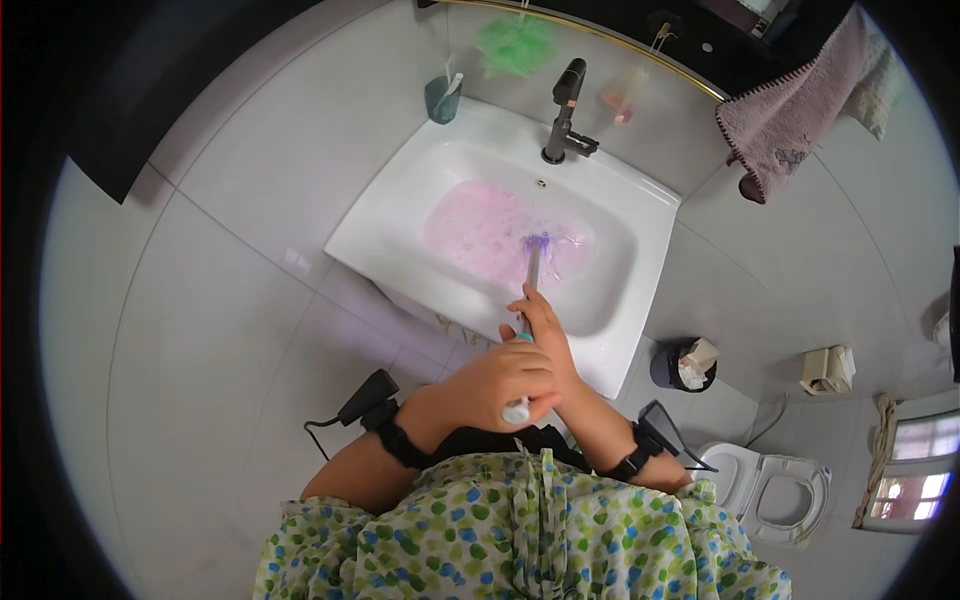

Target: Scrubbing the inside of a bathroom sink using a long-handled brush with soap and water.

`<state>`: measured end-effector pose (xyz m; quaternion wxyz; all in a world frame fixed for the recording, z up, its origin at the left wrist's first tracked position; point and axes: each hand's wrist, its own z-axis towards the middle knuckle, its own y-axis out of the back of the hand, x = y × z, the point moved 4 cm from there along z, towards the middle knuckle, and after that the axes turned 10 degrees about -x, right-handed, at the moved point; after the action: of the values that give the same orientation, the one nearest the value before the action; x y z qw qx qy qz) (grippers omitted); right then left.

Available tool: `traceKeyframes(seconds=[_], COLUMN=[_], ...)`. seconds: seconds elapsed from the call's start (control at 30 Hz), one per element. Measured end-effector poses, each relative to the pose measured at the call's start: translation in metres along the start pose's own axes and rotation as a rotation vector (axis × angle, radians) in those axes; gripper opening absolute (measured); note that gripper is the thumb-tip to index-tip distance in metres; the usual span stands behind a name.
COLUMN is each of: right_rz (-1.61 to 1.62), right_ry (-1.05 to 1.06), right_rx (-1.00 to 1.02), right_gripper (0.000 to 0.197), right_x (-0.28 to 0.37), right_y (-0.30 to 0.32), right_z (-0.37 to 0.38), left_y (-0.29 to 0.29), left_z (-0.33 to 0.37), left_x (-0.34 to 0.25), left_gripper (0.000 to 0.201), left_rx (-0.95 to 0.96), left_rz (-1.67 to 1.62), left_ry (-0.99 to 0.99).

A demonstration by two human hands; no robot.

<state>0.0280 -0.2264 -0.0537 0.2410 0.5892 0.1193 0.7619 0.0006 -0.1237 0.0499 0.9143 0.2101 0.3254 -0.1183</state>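
Observation:
My left hand [500, 385] is closed around the upper part of a long-handled brush [533, 266], whose white handle end pokes out of the fist. Lower down, my right hand [543, 325] grips the grey shaft, with some fingers stretched along it. The purple head of the brush dips into pinkish, bubbly water [465, 225] in a white rectangular washbasin [370, 228]. Its bristles are partly hidden by the water. Straps with small black devices circle both my wrists.
A dark faucet [562, 125] rises behind the bowl. On the basin's back left corner stands a teal cup [442, 100]; a green bath puff [515, 45] and a pinkish towel [795, 110] hang above. Right of the basin are a waste bin [668, 367] and a toilet [785, 495].

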Motion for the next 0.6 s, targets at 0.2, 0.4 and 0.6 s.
traceKeyframes(seconds=[0.2,0.4,0.6], right_rz=[-0.006,0.152,-0.128], right_ry=[0.221,0.169,0.056], right_rx=[0.095,0.503,0.043], right_gripper=[0.041,0.033,0.022], right_x=[0.039,0.077,0.03], right_y=[-0.029,-0.051,-0.095], right_z=[0.021,0.064,0.22], left_y=[0.063,0.124,0.16], left_z=[-0.011,-0.006,-0.002], left_x=[-0.006,-0.046,-0.018], left_gripper=[0.021,0.029,0.031], left_rx=[-0.137,-0.039,-0.056], left_rz=[0.05,0.089,0.022], left_ry=[0.112,0.158,0.248])
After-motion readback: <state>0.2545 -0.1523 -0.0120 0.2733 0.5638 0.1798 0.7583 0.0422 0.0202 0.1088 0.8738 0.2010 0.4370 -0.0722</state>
